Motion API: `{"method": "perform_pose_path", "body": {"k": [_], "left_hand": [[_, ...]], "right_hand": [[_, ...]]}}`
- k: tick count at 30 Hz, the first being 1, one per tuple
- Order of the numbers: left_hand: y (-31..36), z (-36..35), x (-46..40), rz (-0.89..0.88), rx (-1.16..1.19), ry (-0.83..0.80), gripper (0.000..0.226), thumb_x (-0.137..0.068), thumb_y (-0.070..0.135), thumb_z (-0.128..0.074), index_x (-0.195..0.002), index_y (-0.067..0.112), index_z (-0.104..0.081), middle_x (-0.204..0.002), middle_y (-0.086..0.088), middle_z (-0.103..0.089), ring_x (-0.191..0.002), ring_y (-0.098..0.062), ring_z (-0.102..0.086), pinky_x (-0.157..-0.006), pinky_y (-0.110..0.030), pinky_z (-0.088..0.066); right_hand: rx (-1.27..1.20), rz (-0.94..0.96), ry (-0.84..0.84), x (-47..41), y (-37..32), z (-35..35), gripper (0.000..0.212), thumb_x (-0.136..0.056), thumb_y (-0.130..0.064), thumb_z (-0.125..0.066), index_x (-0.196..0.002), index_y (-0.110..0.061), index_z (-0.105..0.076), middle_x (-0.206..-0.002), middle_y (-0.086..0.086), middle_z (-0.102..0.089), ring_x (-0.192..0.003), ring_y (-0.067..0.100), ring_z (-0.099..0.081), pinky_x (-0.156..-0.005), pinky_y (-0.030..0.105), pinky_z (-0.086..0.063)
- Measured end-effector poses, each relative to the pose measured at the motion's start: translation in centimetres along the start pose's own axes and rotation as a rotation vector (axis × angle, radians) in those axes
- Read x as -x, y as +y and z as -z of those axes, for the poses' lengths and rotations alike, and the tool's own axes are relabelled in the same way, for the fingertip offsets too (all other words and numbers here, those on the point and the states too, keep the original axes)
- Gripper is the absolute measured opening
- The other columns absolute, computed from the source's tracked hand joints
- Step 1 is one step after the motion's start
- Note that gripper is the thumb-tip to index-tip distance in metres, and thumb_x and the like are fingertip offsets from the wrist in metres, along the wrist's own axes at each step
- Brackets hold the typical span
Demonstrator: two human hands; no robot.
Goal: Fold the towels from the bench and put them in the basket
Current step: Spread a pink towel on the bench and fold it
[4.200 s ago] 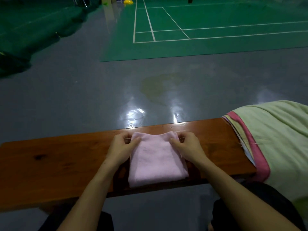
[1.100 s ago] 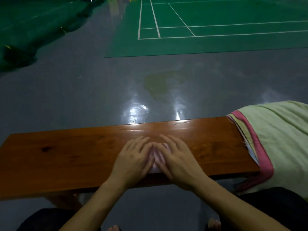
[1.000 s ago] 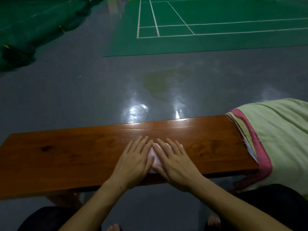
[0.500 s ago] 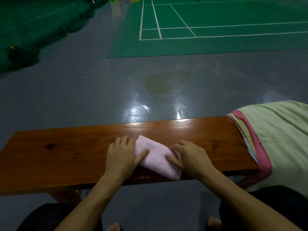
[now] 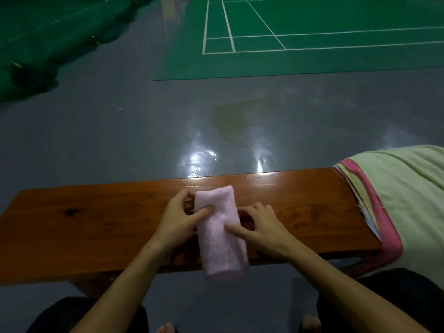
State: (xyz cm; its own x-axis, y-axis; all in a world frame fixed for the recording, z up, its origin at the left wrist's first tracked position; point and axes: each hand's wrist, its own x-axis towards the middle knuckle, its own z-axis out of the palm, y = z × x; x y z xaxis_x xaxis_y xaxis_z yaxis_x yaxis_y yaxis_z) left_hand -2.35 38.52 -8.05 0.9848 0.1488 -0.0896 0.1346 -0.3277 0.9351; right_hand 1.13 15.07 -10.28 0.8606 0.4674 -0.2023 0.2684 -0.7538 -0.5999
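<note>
Head view looks down on a long, glossy, reddish-brown wooden bench [image 5: 96, 227] with a dark knot in its grain and bright glare along its far edge. Across the middle of the bench lies a pale pink terry towel [image 5: 219, 233], folded into a narrow, soft-edged oblong with a fuzzy nap; it runs from near the far edge toward the person, and its near end hangs just over the front edge.

Left hand [image 5: 179, 218] grips the towel's left side near the far end: the thumb presses on top of the cloth while the fingers curl around the edge beyond it. Right hand [image 5: 260, 228] rests on the bench against the towel's right side, thumb laid flat on the pink cloth and fingers [image 5: 259, 209] bent beside its edge; whether they pinch the fabric or only touch it I cannot tell.

At the right end of the bench sits a stack of flat cloths draped over the end: a broad pale green towel [image 5: 408, 195] with a smooth, lightly creased surface on top, a bright pink border [image 5: 377, 212] showing along its left margin, and thin layered edges of other fabric beneath.

Beyond the bench spreads a shiny grey floor [image 5: 96, 140] with white reflections and a dull yellowish patch, then a green court mat [image 5: 336, 61] marked with white lines. Dark green netting [image 5: 48, 44] is heaped at upper left. Dark-clad knees and bare toes show along the bottom.
</note>
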Motion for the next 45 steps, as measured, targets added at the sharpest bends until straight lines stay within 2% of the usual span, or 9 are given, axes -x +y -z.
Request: {"method": "perform_pose_path", "body": {"k": [4,7,11,19,26,31,37,42,45], "left_hand": [[1.3,1.0,0.3,-0.078,0.208,0.056,0.029,-0.086,0.015,-0.083,-0.109,0.011,-0.064,-0.106,-0.005,-0.077,-0.1,-0.02,-0.075,-0.07,-0.033,-0.063],[1.9,2.3,0.8,-0.082,0.292,0.154,0.03,-0.088,0.016,-0.081,-0.109,0.006,-0.063,-0.102,-0.009,-0.077,-0.094,-0.022,-0.076,-0.07,-0.033,-0.062],[2.2,4.6,2.1,-0.069,0.382,0.256,0.034,-0.089,0.022,-0.081,-0.112,0.005,-0.063,-0.102,-0.009,-0.077,-0.095,-0.024,-0.076,-0.071,-0.036,-0.062],[3.1,10.9,8.0,-0.084,0.692,0.383,0.053,-0.085,0.026,-0.082,-0.129,0.005,-0.06,-0.123,-0.016,-0.073,-0.113,-0.032,-0.072,-0.088,-0.05,-0.062],[-0.2,20.4,18.4,-0.103,0.568,0.737,0.036,-0.084,0.019,-0.083,-0.113,0.007,-0.065,-0.104,-0.007,-0.077,-0.096,-0.023,-0.071,-0.081,-0.046,-0.061],[-4.6,26.9,28.0,-0.027,0.422,0.923,0.038,-0.083,0.03,-0.083,-0.113,0.013,-0.066,-0.105,-0.001,-0.078,-0.098,-0.024,-0.076,-0.079,-0.043,-0.065],[-12.8,30.8,38.5,0.14,0.378,1.181,0.03,-0.083,0.031,-0.087,-0.105,0.019,-0.069,-0.1,-0.001,-0.079,-0.094,-0.023,-0.076,-0.077,-0.044,-0.065],[-21.8,31.7,45.8,0.369,0.438,1.319,0.037,-0.08,0.032,-0.09,-0.107,0.02,-0.068,-0.1,0.001,-0.079,-0.095,-0.022,-0.076,-0.084,-0.052,-0.064],[-26.8,31.3,49.1,0.485,0.426,1.38,0.036,-0.079,0.033,-0.09,-0.102,0.013,-0.069,-0.096,-0.005,-0.078,-0.095,-0.027,-0.075,-0.079,-0.045,-0.064]], "right_hand": [[-0.419,0.082,-0.188,-0.5,-1.5,0.5,0.053,-0.087,-0.068,-0.072,-0.125,-0.032,-0.068,-0.119,-0.008,-0.072,-0.112,0.014,-0.067,-0.094,0.043,-0.061],[-0.547,0.149,-0.128,-0.2,-3.0,0.6,0.038,-0.092,-0.038,-0.079,-0.125,-0.021,-0.068,-0.114,-0.002,-0.076,-0.104,0.016,-0.073,-0.09,0.046,-0.063],[-0.582,0.182,0.013,0.4,-4.9,0.3,0.029,-0.093,-0.028,-0.079,-0.119,-0.02,-0.069,-0.108,0.003,-0.074,-0.099,0.024,-0.073,-0.083,0.056,-0.062],[-0.656,0.262,0.029,1.8,-12.5,-1.0,0.026,-0.094,-0.021,-0.08,-0.116,-0.012,-0.07,-0.102,0.005,-0.075,-0.094,0.025,-0.074,-0.076,0.05,-0.066],[-0.306,0.504,-0.027,2.3,-23.8,-6.8,0.018,-0.084,-0.031,-0.079,-0.095,-0.022,-0.068,-0.085,-0.005,-0.07,-0.075,0.017,-0.062,-0.065,0.042,-0.051],[-0.219,0.635,-0.211,4.3,-32.0,-13.9,0.02,-0.083,-0.035,-0.082,-0.081,-0.035,-0.062,-0.073,-0.021,-0.062,-0.066,0.002,-0.055,-0.057,0.017,-0.04],[-0.132,0.608,-0.477,6.5,-37.9,-26.1,0.039,-0.077,-0.054,-0.076,-0.095,-0.02,-0.072,-0.087,0.002,-0.073,-0.076,0.02,-0.068,-0.068,0.048,-0.057],[0.052,0.619,-0.707,8.4,-41.0,-35.9,0.031,-0.081,-0.039,-0.077,-0.093,-0.012,-0.069,-0.085,0.006,-0.07,-0.069,0.013,-0.06,-0.062,0.035,-0.049],[0.127,0.62,-0.79,9.6,-41.8,-41.3,0.031,-0.081,-0.035,-0.082,-0.088,-0.01,-0.065,-0.082,0.004,-0.063,-0.074,0.014,-0.056,-0.062,0.032,-0.04]]}}
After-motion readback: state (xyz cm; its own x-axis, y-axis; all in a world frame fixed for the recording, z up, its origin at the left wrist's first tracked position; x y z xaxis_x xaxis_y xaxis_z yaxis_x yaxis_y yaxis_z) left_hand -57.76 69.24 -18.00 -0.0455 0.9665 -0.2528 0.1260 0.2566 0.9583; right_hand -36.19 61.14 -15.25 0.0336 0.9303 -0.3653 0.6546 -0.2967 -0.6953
